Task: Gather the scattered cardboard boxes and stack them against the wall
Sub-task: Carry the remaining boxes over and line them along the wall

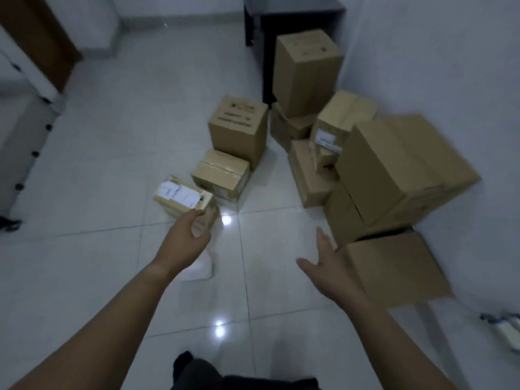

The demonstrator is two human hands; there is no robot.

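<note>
A small cardboard box with white labels (184, 197) lies on the tiled floor at centre left. My left hand (187, 235) reaches out to its near corner, fingers loosely curved and touching or almost touching it, holding nothing. My right hand (327, 263) is spread open above the floor, beside a flat box (394, 268) at the wall. A taped box (221, 175) and a taller printed box (239, 128) stand behind the labelled one. Several boxes are piled against the right wall, among them a large tilted box (402, 167) and a tall box (306, 68).
A dark cabinet (292, 15) stands at the back next to the right wall (439, 57). A brown door (39, 38) and pale furniture are at the left. A white thing (198, 270) lies on the floor under my left wrist. Small objects (506, 327) lie at the far right.
</note>
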